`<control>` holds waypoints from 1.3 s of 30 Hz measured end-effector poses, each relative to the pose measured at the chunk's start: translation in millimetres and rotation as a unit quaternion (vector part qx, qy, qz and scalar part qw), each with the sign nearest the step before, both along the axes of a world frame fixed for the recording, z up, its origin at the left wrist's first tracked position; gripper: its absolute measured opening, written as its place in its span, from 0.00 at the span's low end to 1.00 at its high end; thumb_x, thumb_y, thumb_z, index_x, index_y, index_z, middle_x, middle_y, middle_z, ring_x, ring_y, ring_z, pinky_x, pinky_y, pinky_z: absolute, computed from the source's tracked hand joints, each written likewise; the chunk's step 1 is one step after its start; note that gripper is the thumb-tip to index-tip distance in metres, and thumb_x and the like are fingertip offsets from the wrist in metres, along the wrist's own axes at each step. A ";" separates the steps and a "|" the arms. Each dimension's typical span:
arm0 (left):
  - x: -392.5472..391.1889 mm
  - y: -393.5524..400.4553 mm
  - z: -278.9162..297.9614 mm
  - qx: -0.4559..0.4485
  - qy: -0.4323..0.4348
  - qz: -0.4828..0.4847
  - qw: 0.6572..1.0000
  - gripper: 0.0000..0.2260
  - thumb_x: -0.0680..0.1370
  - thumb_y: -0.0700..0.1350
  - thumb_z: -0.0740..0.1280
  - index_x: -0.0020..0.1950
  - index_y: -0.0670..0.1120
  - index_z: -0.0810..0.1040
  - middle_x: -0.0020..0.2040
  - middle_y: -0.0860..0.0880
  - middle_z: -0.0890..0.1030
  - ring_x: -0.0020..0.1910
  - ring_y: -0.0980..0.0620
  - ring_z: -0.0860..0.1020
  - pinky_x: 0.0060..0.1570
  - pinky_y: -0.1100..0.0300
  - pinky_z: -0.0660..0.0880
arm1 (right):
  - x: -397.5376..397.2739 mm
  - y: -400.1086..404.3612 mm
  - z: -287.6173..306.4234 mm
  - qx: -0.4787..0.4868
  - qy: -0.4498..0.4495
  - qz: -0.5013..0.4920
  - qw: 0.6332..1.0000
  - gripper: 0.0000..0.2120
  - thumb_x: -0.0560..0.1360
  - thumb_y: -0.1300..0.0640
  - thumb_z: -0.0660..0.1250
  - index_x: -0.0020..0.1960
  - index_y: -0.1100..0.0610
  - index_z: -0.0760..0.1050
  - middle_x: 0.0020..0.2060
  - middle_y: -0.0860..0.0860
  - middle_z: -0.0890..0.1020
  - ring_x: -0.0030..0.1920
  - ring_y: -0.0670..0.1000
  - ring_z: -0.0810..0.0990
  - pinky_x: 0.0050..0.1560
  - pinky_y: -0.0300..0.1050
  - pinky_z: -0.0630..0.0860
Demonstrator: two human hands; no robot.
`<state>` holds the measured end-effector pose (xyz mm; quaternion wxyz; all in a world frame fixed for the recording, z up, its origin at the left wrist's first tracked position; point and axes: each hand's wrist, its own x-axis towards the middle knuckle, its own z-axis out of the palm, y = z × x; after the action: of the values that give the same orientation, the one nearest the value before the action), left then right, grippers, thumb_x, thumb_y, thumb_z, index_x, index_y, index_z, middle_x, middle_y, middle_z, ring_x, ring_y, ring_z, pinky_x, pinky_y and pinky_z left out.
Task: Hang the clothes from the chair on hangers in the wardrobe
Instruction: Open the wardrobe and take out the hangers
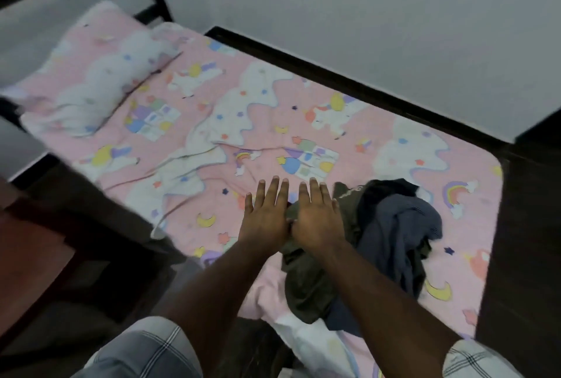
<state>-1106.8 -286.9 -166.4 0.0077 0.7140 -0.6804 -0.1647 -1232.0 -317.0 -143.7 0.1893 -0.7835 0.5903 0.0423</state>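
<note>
Plaid sleeves cut off below; left hand and right hand flat, fingers straight, half-covering rumpled clothes.

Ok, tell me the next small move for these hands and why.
Probably curl the right hand onto the olive garment beneath it and lift it free. Both hands lie flat with straight fingers, the left hand beside it, and the clothes pile sits crumpled on the bed, no hanger visible.

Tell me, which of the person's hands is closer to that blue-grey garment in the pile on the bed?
Right. The right hand lies flat over the olive garment, just beside the blue-grey garment. The left hand lies beyond it, over the pink bedsheet.
</note>
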 end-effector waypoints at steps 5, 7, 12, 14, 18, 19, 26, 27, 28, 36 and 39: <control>77.2 62.9 16.6 -0.033 -0.008 0.108 0.994 0.38 0.82 0.54 0.61 0.82 0.48 0.39 0.82 0.48 0.39 0.80 0.42 0.37 0.77 0.39 0.45 | 90.4 35.6 11.6 -0.024 -0.012 0.105 0.994 0.43 0.77 0.45 0.66 0.81 0.55 0.45 0.81 0.55 0.45 0.81 0.57 0.45 0.77 0.59 0.53; 112.3 95.3 22.4 -0.048 -0.014 0.157 0.986 0.38 0.82 0.55 0.62 0.82 0.48 0.40 0.83 0.48 0.41 0.81 0.42 0.38 0.77 0.38 0.47 | 130.9 60.0 19.3 -0.037 -0.026 0.150 0.988 0.42 0.77 0.46 0.66 0.81 0.56 0.46 0.81 0.56 0.47 0.81 0.57 0.46 0.77 0.59 0.54; 186.4 189.9 38.8 -0.075 -0.026 0.258 0.963 0.37 0.82 0.56 0.62 0.83 0.48 0.43 0.83 0.48 0.43 0.81 0.41 0.41 0.77 0.38 0.47 | 218.7 142.0 38.2 -0.070 -0.041 0.246 0.966 0.41 0.76 0.48 0.66 0.81 0.56 0.48 0.81 0.56 0.49 0.80 0.57 0.48 0.77 0.59 0.56; 210.6 231.6 45.0 -0.083 -0.021 0.295 0.952 0.36 0.82 0.55 0.60 0.82 0.48 0.41 0.83 0.48 0.42 0.81 0.43 0.39 0.78 0.39 0.45 | 248.4 178.7 45.2 -0.080 -0.047 0.277 0.956 0.39 0.77 0.47 0.64 0.81 0.56 0.48 0.81 0.56 0.49 0.80 0.57 0.49 0.76 0.59 0.56; 257.7 325.9 57.2 -0.099 -0.033 0.360 0.927 0.38 0.81 0.57 0.61 0.82 0.49 0.40 0.83 0.49 0.42 0.81 0.44 0.39 0.78 0.39 0.46 | 308.3 260.6 60.6 -0.093 -0.058 0.342 0.933 0.40 0.77 0.46 0.65 0.81 0.56 0.49 0.80 0.57 0.51 0.80 0.57 0.50 0.76 0.59 0.56; 269.1 348.6 60.0 -0.099 -0.040 0.374 0.921 0.39 0.81 0.58 0.62 0.82 0.49 0.40 0.83 0.49 0.42 0.81 0.44 0.39 0.78 0.39 0.46 | 322.6 280.5 64.5 -0.098 -0.061 0.359 0.926 0.41 0.77 0.45 0.66 0.81 0.56 0.49 0.80 0.57 0.51 0.80 0.57 0.50 0.76 0.59 0.56; 337.8 485.7 86.0 -0.107 -0.088 0.486 0.863 0.38 0.81 0.58 0.61 0.82 0.47 0.42 0.83 0.47 0.43 0.81 0.43 0.40 0.77 0.40 0.46 | 413.1 406.2 89.9 -0.116 -0.083 0.489 0.861 0.39 0.77 0.44 0.64 0.81 0.57 0.50 0.81 0.57 0.51 0.80 0.58 0.50 0.76 0.61 0.58; 345.1 503.2 88.8 -0.109 -0.089 0.502 0.853 0.38 0.81 0.58 0.61 0.82 0.48 0.41 0.83 0.47 0.42 0.81 0.44 0.39 0.77 0.39 0.46 | 424.2 421.8 93.2 -0.115 -0.088 0.508 0.849 0.39 0.78 0.44 0.64 0.81 0.57 0.50 0.81 0.57 0.51 0.80 0.58 0.49 0.76 0.61 0.58; 352.1 519.9 91.1 -0.110 -0.088 0.518 0.843 0.38 0.81 0.57 0.61 0.82 0.48 0.41 0.83 0.48 0.42 0.81 0.44 0.39 0.77 0.39 0.45 | 435.1 437.3 96.3 -0.113 -0.096 0.525 0.838 0.39 0.78 0.44 0.63 0.81 0.57 0.50 0.81 0.57 0.50 0.80 0.58 0.49 0.76 0.61 0.57; 412.3 635.7 105.7 -0.088 -0.123 0.631 0.761 0.37 0.82 0.56 0.60 0.82 0.47 0.40 0.83 0.48 0.41 0.81 0.44 0.38 0.78 0.39 0.45 | 534.7 544.1 105.1 -0.070 -0.142 0.645 0.748 0.35 0.81 0.46 0.59 0.81 0.54 0.48 0.81 0.54 0.47 0.80 0.56 0.45 0.78 0.61 0.53; 440.3 671.3 115.6 -0.085 -0.151 0.668 0.723 0.35 0.83 0.55 0.57 0.82 0.48 0.41 0.83 0.48 0.41 0.81 0.44 0.38 0.78 0.40 0.45 | 575.5 580.0 113.4 -0.071 -0.163 0.684 0.708 0.32 0.81 0.48 0.57 0.81 0.54 0.49 0.81 0.54 0.48 0.80 0.56 0.46 0.78 0.60 0.53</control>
<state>-666.6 384.3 -50.8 0.0736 0.9955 -0.0304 0.0521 -656.5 263.0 -30.3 0.1452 -0.9785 -0.1460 -0.0104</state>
